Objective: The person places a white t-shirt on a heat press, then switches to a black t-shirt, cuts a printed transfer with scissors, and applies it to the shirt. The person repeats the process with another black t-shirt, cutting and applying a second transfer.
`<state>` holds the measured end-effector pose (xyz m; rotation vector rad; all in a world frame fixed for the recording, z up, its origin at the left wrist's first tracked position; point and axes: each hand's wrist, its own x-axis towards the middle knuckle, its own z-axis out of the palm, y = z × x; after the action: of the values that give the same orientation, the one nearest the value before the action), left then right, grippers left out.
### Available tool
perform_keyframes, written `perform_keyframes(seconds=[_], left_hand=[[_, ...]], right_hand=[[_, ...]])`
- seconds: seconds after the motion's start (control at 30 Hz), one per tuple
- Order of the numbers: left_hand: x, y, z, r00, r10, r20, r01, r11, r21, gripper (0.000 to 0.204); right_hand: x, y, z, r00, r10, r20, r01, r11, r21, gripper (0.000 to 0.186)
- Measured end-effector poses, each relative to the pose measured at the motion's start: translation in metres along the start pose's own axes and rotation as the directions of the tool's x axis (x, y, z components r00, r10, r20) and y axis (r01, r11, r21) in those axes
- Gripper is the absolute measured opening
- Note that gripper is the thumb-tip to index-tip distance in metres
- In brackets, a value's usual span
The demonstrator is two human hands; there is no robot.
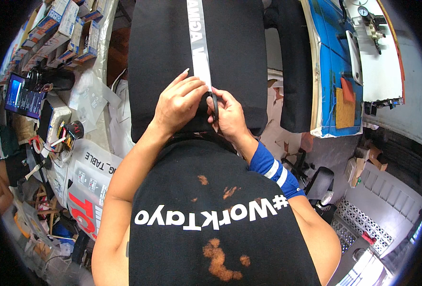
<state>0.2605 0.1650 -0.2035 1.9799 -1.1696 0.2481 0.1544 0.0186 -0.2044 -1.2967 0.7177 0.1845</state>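
A long, narrow, pale strip (200,52) with white lettering runs lengthwise over black fabric (161,57) spread in front of me. My left hand (178,101) is closed at the strip's near end, its fingertips pinching the left edge and one finger raised. My right hand (230,117) sits just right of it, wrapped round a slim black-handled tool (214,106) that points up toward the strip's end. The fingers partly hide this tool, so its exact kind does not show. Both hands are close together near the fabric's front edge.
Cardboard boxes (63,33) are stacked at the far left, above a small lit screen (24,97). Printed plastic sheeting (89,176) hangs over the left table. At right stands a blue-covered surface (327,62) beside a second black-covered board (294,71). A pressure gauge (362,11) is at the far right.
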Motion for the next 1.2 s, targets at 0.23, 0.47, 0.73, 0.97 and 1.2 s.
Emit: perform_keyframes(seconds=[0.23, 0.47, 0.73, 0.97, 1.2], left_hand=[[0.0, 0.015, -0.011, 1.0, 0.021, -0.004, -0.021, 1.0, -0.006, 0.024], [0.003, 0.022, -0.018, 1.0, 0.017, -0.021, -0.017, 1.0, -0.011, 0.023], [0.0, 0.03, -0.027, 0.999, 0.043, -0.017, -0.043, 0.999, -0.005, 0.021], [-0.001, 0.039, -0.029, 0.999, 0.035, -0.037, -0.035, 0.999, -0.011, 0.022], [-0.004, 0.051, -0.035, 0.999, 0.037, -0.019, -0.037, 0.999, -0.006, 0.021]], right_hand=[[0.02, -0.009, -0.001, 0.998, -0.056, 0.006, 0.055, 0.998, 0.04, 0.035], [0.022, -0.01, 0.0, 0.999, -0.035, -0.027, 0.036, 0.999, 0.036, 0.04], [0.04, -0.019, 0.001, 0.994, -0.11, -0.001, 0.11, 0.993, 0.034, 0.043], [0.049, -0.016, 0.003, 0.984, -0.179, -0.012, 0.179, 0.983, 0.031, 0.043], [0.062, -0.021, 0.006, 0.973, -0.222, -0.057, 0.226, 0.972, 0.07, 0.039]])
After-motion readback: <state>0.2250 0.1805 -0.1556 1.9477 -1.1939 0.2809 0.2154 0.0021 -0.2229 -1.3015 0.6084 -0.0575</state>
